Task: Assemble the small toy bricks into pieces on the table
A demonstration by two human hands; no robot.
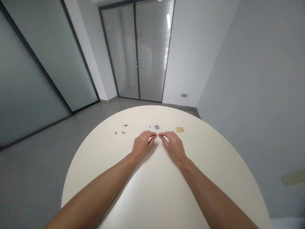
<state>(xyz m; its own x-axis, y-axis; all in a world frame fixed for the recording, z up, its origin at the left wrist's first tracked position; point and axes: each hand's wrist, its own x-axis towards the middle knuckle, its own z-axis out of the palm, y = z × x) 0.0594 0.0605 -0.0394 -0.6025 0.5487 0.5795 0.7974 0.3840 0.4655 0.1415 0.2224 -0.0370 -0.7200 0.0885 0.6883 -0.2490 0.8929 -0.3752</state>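
Over the middle of a round white table (152, 178), a small thin yellow piece (157, 135) is pinched at both ends. My left hand (144, 142) grips its left end between thumb and fingertips. The right end sits in the pinch of my right hand (174, 145). Just beyond the fingers lie a grey-blue piece (156, 127), a small shiny metal item (149, 126) and a faint white piece (166, 128). To the right of these is a flat yellow stack (180, 129), beyond my right hand.
Toward the table's left lie small dark bits (125, 125) and two small grey pieces, one at the left (115, 133) and one nearer the middle (123, 132). Glass panels (138, 51) and walls stand behind the table.
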